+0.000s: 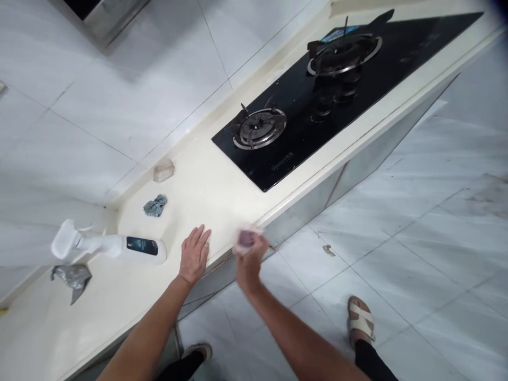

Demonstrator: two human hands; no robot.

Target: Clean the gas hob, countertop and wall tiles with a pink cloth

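Note:
My left hand (194, 255) lies flat on the cream countertop (190, 201), fingers stretched out and nothing in it. At the counter's front edge, my right hand (251, 262) is closed around a pinkish cloth (245, 239), slightly blurred by motion. To the left of my left hand is a white spray bottle (143, 248) with a dark label, lying along the counter. Beyond it sit a crumpled grey-blue rag (155, 205) and a small clear container (163, 171) against the wall.
A black glass gas hob (297, 121) with two burners is set in the counter on the right. A crumpled silvery wrapper (72, 278) lies at the left. Below are cabinet fronts (301, 212) and a tiled floor (397, 222); a sandaled foot (360, 320) stands there.

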